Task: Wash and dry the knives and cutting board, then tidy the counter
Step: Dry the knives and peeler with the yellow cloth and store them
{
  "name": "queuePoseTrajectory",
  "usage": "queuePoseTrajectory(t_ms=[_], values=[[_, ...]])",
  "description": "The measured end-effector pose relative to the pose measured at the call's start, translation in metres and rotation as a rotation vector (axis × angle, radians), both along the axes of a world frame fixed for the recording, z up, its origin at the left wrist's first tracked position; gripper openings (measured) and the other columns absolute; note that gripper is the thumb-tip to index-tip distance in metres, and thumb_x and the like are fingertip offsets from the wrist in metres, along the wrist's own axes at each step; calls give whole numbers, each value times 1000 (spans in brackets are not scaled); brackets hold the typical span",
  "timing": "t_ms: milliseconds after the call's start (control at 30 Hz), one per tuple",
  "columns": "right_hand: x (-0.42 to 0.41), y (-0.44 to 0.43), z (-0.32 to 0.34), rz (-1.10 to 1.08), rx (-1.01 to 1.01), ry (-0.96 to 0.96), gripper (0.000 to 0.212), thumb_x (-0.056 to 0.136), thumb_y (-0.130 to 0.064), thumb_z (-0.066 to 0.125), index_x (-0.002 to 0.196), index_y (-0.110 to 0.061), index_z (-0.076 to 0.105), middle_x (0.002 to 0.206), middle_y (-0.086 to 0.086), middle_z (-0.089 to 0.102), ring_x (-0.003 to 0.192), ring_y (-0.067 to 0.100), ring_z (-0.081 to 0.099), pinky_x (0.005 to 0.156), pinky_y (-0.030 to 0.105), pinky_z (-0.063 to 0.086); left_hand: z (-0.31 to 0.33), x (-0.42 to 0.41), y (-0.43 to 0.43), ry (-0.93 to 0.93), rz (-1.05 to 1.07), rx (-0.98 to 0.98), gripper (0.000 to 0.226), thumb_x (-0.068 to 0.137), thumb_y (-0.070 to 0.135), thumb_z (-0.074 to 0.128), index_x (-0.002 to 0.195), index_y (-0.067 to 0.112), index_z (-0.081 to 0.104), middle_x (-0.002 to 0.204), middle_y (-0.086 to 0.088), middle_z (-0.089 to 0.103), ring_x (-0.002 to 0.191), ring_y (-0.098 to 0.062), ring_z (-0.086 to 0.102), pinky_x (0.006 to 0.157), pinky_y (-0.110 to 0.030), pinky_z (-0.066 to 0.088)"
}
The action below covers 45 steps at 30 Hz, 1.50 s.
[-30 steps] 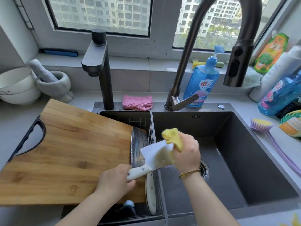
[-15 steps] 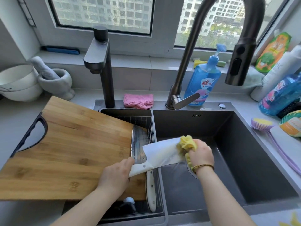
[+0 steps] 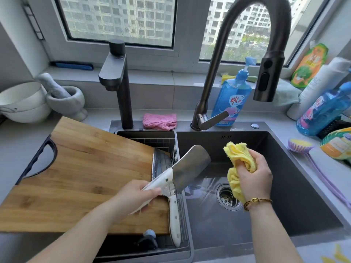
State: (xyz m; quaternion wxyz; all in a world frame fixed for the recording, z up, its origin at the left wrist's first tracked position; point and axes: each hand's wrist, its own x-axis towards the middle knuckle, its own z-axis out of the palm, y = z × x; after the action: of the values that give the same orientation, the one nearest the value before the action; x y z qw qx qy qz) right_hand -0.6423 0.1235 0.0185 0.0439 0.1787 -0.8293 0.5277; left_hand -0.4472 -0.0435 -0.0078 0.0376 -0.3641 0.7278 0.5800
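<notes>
Wiping the cleaver point(image 3: 190, 166) looks the current step. The left hand point(image 3: 133, 194) has its grip round the handle, blade above the sink point(image 3: 303, 179). Over the sink, the right hand point(image 3: 254, 175) has its grip bunching a yellow cloth point(image 3: 237, 154), off the blade. Next: cloth flat on steel, clear of the edge.

Home kitchen, sink area. Dark double-bowl sink point(image 3: 303, 177) just right of left hand point(image 3: 133, 198) gripping cleaver point(image 3: 191, 166) handle; gooseneck tap point(image 3: 218, 73) beyond grip. Bamboo cutting board point(image 3: 85, 177) left of grip. Dish-soap bottle point(image 3: 231, 99), mortar and pestle point(image 3: 66, 99), bowls point(image 3: 22, 103) on counter farther back. Apartment blocks through window point(image 3: 117, 18).
</notes>
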Motion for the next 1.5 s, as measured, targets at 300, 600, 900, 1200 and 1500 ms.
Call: queuePoseTrajectory(t_ms=[300, 600, 900, 1200, 1500], values=[[31, -33, -25, 267, 158, 52, 29, 83, -12, 60, 111, -8, 63, 105, 7, 64, 99, 23, 56, 86, 25, 39, -8, 10, 6, -77, 97, 396, 24, 95, 28, 48, 90, 7, 58, 56, 2, 54, 37, -5, 41, 32, -14, 29], [63, -56, -43, 645, 750, 155, 43, 91, -20, 48, 133, -27, 42, 138, -7, 39, 121, 18, 37, 95, 25, 37, -14, 5, 2, -101, 97, 365, 23, 95, 30, 47, 94, 8, 55, 58, 2, 59, 39, -6, 44, 33, -15, 31], [34, -16, -37, 824, 891, 23, 36, 83, -18, 56, 118, -23, 60, 126, -5, 52, 118, 15, 48, 94, 20, 39, -23, 2, 1, -89, 96, 255, 23, 95, 31, 46, 92, 12, 57, 67, 0, 59, 38, -6, 45, 33, -16, 32], [41, -62, -18, 608, 749, 183, 41, 88, -13, 49, 128, -19, 49, 132, 4, 45, 117, 25, 41, 91, 29, 38, -24, 3, 0, -116, 47, 189, 19, 95, 31, 47, 89, 17, 57, 67, 1, 59, 37, -5, 45, 35, -16, 33], [-3, -69, -47, 448, 976, 261, 46, 91, -9, 35, 132, -28, 42, 136, -3, 40, 115, 24, 40, 84, 29, 39, -26, 4, -1, -131, 1, 125, 21, 94, 28, 49, 79, 14, 55, 65, 3, 58, 36, -4, 45, 34, -17, 32]])
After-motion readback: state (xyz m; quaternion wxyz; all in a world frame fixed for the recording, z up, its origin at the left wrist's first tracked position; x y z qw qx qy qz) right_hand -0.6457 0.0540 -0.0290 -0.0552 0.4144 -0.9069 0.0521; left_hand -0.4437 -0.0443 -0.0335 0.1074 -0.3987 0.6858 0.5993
